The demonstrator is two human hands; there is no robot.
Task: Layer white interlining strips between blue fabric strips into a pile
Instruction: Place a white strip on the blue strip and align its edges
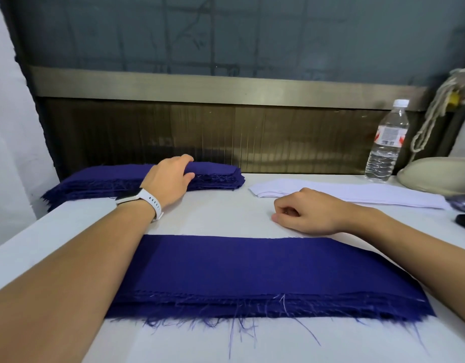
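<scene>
Pinching the blue fabric stack (95, 180) at the worktop's (215, 218) far-left corner, the left hand (171, 182) leaves the white interlining strips (357, 193), lengthwise along the far edge, nearest the empty, loosely curled right hand (304, 214).

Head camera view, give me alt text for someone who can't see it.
A person's left hand grips the far stack of blue strips while the right hand rests loosely curled on the white table, beside white interlining strips. A blue-topped pile lies nearest the camera.
</scene>
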